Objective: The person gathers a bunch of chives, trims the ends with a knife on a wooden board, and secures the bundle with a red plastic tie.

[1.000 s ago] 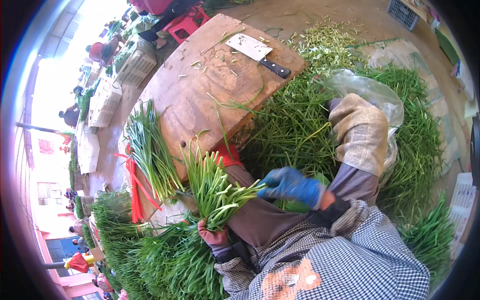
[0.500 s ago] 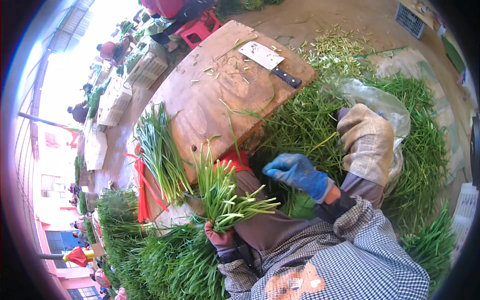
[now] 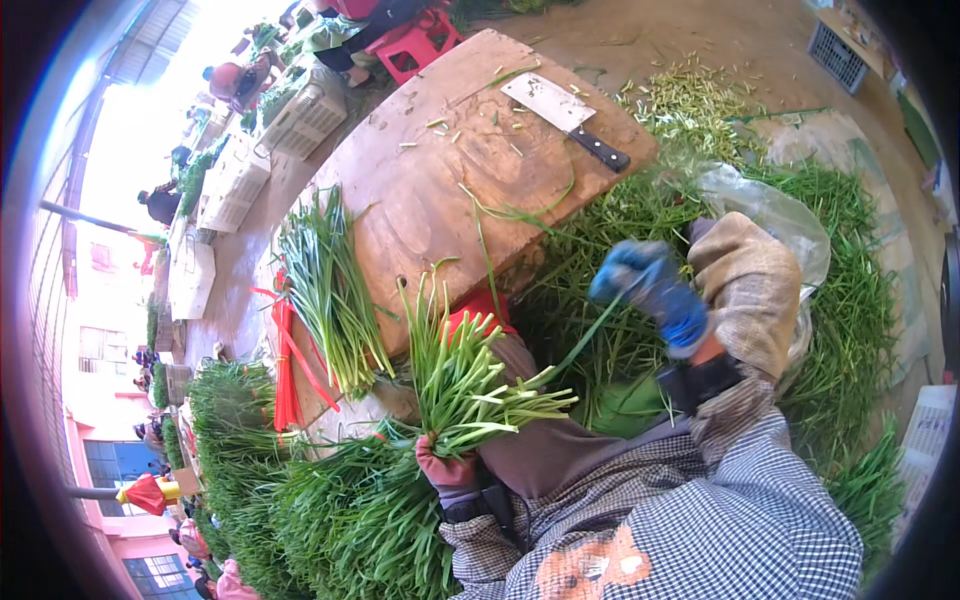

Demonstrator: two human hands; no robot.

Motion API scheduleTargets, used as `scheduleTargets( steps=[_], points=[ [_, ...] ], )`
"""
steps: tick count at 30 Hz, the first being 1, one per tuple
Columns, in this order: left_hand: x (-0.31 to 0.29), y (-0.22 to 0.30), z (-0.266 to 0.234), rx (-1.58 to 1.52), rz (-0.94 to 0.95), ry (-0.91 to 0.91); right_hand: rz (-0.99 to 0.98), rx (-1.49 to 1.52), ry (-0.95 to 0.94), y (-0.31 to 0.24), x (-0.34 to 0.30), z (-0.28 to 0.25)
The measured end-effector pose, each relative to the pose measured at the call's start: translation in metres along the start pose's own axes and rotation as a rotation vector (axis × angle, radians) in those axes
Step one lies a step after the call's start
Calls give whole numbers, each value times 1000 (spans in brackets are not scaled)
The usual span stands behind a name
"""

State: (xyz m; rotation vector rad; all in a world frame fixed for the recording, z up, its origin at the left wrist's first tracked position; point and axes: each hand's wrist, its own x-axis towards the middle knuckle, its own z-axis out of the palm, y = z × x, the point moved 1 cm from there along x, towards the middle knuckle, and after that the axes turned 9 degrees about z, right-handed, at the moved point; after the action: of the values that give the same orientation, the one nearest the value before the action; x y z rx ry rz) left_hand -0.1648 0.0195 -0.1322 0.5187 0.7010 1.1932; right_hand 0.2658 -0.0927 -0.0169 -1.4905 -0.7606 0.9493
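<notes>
My left hand [image 3: 445, 467], in a red glove, is closed round a bunch of green stalks [image 3: 475, 395] with pale cut ends, like garlic shoots. The stalks fan upward and to the right over my lap. Pinched in my right hand [image 3: 655, 295], which wears a dirty blue glove, is a long thin green leaf [image 3: 592, 335]; its lower end reaches the bunch's cut ends. Another bunch of greens [image 3: 338, 300] lies on the left edge of the wooden board [image 3: 410, 210]. A cleaver [image 3: 548, 103] with a black handle rests on the board's far right, away from both hands.
Loose leaves [image 3: 840, 260] are heaped round my right leg, beside a clear plastic bag [image 3: 775, 205]. Piled greens [image 3: 360, 525] lie at my left. Red ties [image 3: 285, 360] hang at the board's edge. A pink stool [image 3: 415, 45], white crates [image 3: 305, 120] and other people are beyond.
My right hand has moved up and to the right, and a long leaf now stretches from it toward the bunch. The left hand still grips the bunch. The view has shifted slightly.
</notes>
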Motion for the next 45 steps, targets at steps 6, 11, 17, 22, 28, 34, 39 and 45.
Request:
scheduleTargets(
  steps=[6, 11, 17, 22, 28, 34, 39, 45],
  points=[
    [0, -11, -8, 709, 337, -237, -304, -676, 145, -6, -12, 1],
    [-2, -7, -9, 509, 271, -192, -108, 2, -426, -4, -6, 117],
    [-1, -9, 4, 247, 121, -38, -14, 245, -263, 1, -22, 52],
    [-5, -3, 21, 167, 109, 26, -55, -263, 38, 9, -17, -21],
    [-8, -8, 23, 618, 396, -147, -233, -80, -139, 5, 0, 86],
    [-14, -6, 49, 245, 137, 41, 157, 366, -272, 6, -9, 98],
    [-11, -2, 41, 394, 303, 24, 120, 581, -114, -19, -21, 47],
    [-16, 3, 74, 29, 21, -52, -66, 79, -238, -2, -31, 76]
  ],
)
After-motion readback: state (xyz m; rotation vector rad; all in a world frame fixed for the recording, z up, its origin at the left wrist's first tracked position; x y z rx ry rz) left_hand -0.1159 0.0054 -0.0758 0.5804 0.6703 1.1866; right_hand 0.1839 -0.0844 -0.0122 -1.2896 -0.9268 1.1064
